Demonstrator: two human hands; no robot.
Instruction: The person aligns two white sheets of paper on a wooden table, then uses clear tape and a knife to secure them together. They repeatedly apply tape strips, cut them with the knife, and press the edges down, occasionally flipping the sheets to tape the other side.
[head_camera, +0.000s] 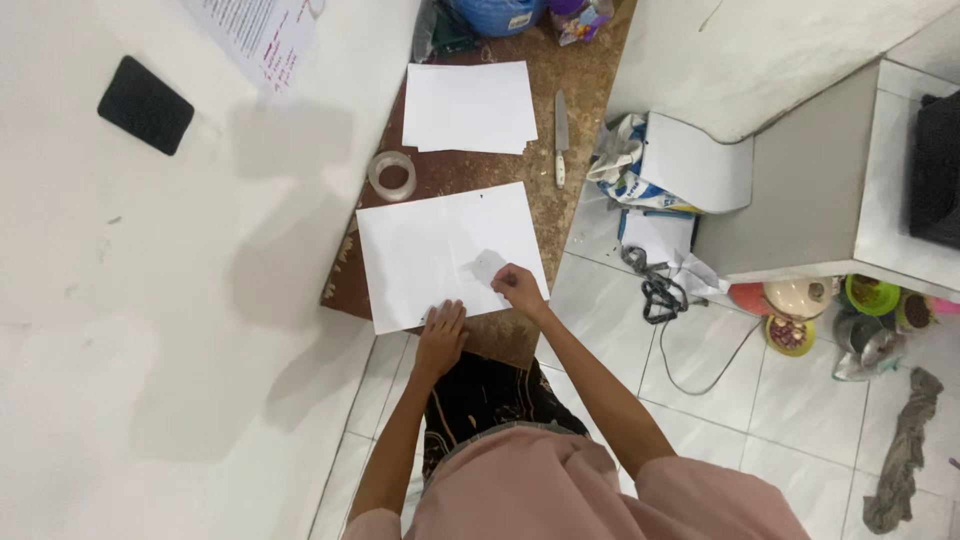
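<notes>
A white sheet of paper (440, 245) lies on a brown table (470, 175). My left hand (443, 335) presses flat on the sheet's near edge, fingers spread. My right hand (518, 288) pinches the sheet near its near right corner, where a small piece (487, 266) of it is lifted or folded. A stack of white paper (468, 106) lies farther back on the table. A roll of clear tape (392, 175) sits left of the sheets and a knife (561, 135) lies to the right of the stack.
White wall on the left with a black rectangle (146, 104) and a printed sheet (258, 35). Tiled floor at right holds bags (625, 165), a cable (660, 295), bowls and cups (800, 310), a grey cloth (905, 450). A blue bag (495, 15) sits at the table's far end.
</notes>
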